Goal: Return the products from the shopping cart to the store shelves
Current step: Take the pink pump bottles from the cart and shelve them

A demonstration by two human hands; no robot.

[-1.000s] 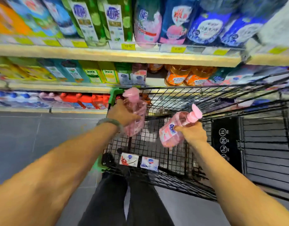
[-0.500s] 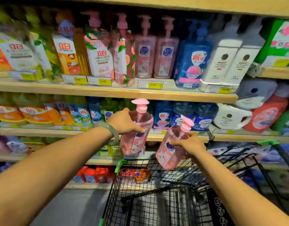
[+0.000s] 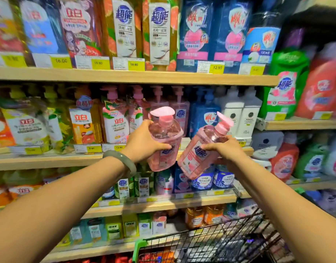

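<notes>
Head camera, set against half a second ago: tipped higher up the shelving, with the shopping cart sunk to the bottom edge, only its wire front and green corner showing. Both hands lifted too, now level with the middle shelf rather than below it.

Just past the cart, a green bangle on the left wrist. Left hand wrapped round the first pink pump bottle, held upright: thumb across the front label, fingers curled over the shoulder and far side, pump head clear above the knuckles. Right hand clamped on the second pink pump bottle, tilted with pump head leaning right and base swung toward the first: thumb on the label, fingers mostly hidden behind. Bottles just beside each other; touching or not, unclear.

Farther back on the middle shelf, directly behind the raised pair, matching pink pump bottles, with blue pump bottles to their right. Yellow price tags along the shelf edge.
</notes>
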